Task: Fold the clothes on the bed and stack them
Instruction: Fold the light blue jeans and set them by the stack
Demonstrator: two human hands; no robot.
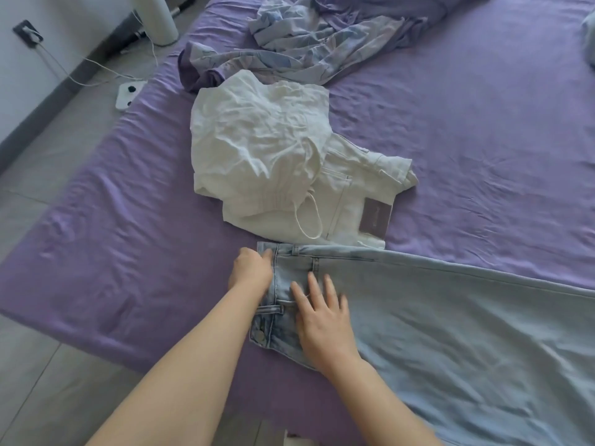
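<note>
One pair of light blue jeans (434,333) lies flat across the lower right of the frame on the purple bed (112,252), waistband at lower centre, legs running off the right edge. The left hand (252,273) grips the waistband edge, fingers curled round the denim; in my judgement this anchors the garment against sliding. The right hand (323,320) rests flat on the seat area with fingers straight and spread, apparently pressing out creases before a fold. The jeans are not yet folded.

Directly above, at centre frame, sits a stack of two items: one crumpled white top (254,140) on one pair of folded white trousers (351,194), just beside the jeans' waistband, presumably kept near so the next piece can be added.

At upper centre, one loose floral bedcover (322,43) lies bunched and unfolded.

Count: two hands, three garments, one bedcover.
</note>
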